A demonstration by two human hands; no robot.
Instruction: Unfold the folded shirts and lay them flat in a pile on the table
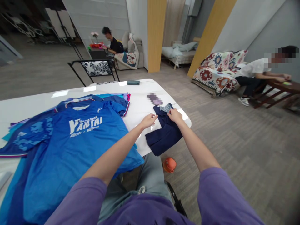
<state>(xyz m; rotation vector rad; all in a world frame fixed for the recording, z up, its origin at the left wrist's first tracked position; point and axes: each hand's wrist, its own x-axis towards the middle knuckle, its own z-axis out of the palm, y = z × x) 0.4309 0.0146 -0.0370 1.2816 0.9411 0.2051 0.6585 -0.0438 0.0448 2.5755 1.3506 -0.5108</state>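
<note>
At the right end of the white table (pixel 138 93) lies a dark navy garment (pixel 164 137), loosely folded, one part hanging over the near edge. A grey patterned patch of cloth (pixel 166 108) shows at its far end. My right hand (pixel 175 115) pinches the garment beside that patch. My left hand (pixel 149 121) hovers just left of the garment, fingers loosely curled and slightly apart, with no cloth visibly held. Left of my arms, a blue printed T-shirt (pixel 86 140) is spread flat over a pile of other shirts (pixel 25 137).
A dark slim case (pixel 133 82) and a blurred purplish item (pixel 154 99) lie on the table. An orange container (pixel 169 164) stands on the floor below. A chair (pixel 96 68) is across the table. Two people (pixel 114 45) (pixel 255 70) sit farther off, left and right.
</note>
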